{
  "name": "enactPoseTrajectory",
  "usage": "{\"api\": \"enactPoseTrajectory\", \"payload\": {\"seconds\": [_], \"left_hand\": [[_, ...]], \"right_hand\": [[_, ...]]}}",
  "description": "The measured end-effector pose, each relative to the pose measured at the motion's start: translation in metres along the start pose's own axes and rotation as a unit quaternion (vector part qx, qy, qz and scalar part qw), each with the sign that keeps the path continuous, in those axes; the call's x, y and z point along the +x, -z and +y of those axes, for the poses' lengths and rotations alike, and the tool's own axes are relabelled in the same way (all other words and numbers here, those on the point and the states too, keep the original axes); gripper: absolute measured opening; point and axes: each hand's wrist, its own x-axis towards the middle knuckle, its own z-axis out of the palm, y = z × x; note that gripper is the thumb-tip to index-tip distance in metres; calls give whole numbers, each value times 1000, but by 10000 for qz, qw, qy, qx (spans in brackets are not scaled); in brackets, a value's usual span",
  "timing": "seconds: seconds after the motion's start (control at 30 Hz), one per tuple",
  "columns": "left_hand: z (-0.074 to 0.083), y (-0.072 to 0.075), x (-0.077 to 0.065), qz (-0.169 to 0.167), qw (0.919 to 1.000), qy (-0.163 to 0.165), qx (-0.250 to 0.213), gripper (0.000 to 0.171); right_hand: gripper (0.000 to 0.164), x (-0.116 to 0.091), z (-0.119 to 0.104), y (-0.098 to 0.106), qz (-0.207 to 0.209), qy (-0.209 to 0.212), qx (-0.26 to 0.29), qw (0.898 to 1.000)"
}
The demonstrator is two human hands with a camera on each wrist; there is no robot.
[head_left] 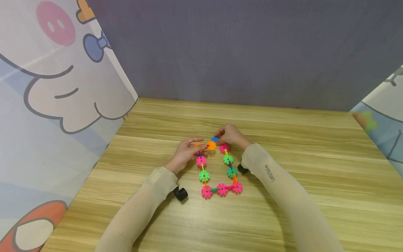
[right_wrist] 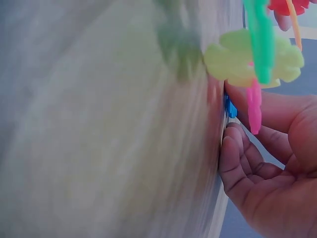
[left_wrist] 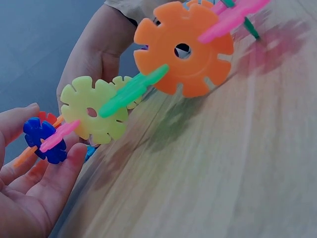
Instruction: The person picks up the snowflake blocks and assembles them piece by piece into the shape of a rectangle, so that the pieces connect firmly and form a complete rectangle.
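A chain of colourful notched plastic snowflake discs [head_left: 222, 189] lies as a rough four-sided outline on the table. My left hand [head_left: 185, 153] holds its far-left corner, beside an orange disc [head_left: 211, 145]. Seen from the left wrist, a dark blue disc [left_wrist: 47, 141] sits between thumb and fingers, linked by a pink disc to a yellow-green one [left_wrist: 91, 111]. My right hand [head_left: 232, 135] pinches a blue disc [head_left: 215, 139] at the far side, close to the pink corner disc [head_left: 224, 148]. In the right wrist view, that blue piece [right_wrist: 231, 106] is mostly hidden by the fingers.
The wood-grain table [head_left: 315, 168] meets a dark grey panel [head_left: 245, 52] at the back. A cartoon-printed wall [head_left: 88, 91] stands at the left. Black wrist-camera mounts [head_left: 180, 193] show beneath the sleeves.
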Motion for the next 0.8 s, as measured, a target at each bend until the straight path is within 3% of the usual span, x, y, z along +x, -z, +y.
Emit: {"api": "enactPoseTrajectory", "payload": {"seconds": [0.8], "left_hand": [[1,-1,1,-15,9999,14,-108,41]], "right_hand": [[11,-16,4,5,452,285,584,9969]]}}
